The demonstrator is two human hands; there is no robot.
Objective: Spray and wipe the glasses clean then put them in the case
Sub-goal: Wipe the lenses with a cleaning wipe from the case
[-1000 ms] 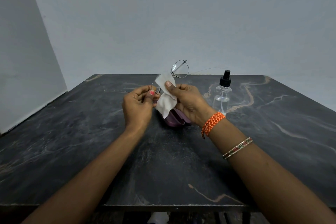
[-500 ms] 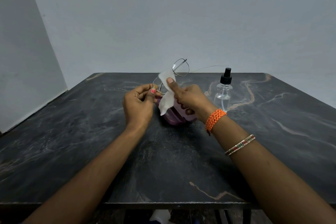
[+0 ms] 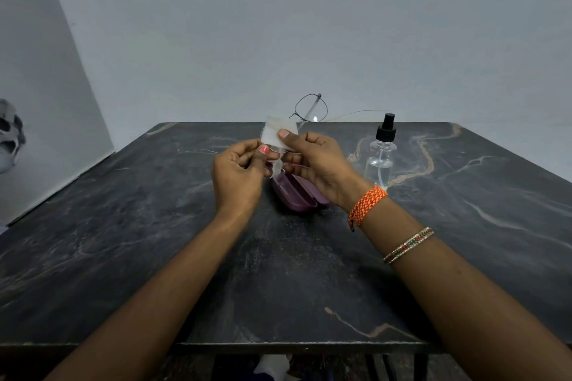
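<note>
Thin wire-framed glasses (image 3: 310,108) are held up above the middle of the dark marble table (image 3: 123,241). My left hand (image 3: 236,173) pinches the frame at the near lens. My right hand (image 3: 315,161) pinches a white wipe (image 3: 279,134) over that lens, thumb on top. The far lens sticks up free, and one thin temple runs off to the right. An open purple glasses case (image 3: 297,192) lies on the table just below my hands, partly hidden by them. A clear spray bottle (image 3: 381,155) with a black pump top stands to the right of my right hand.
Pale walls stand behind the table and along its left side. Something white (image 3: 272,363) lies on the floor under the table's front edge.
Both hands have lifted the glasses slightly. My right thumb has slid the wipe up over the near lens, so less of the wipe hangs below the hands. Case and bottle have stayed put.
</note>
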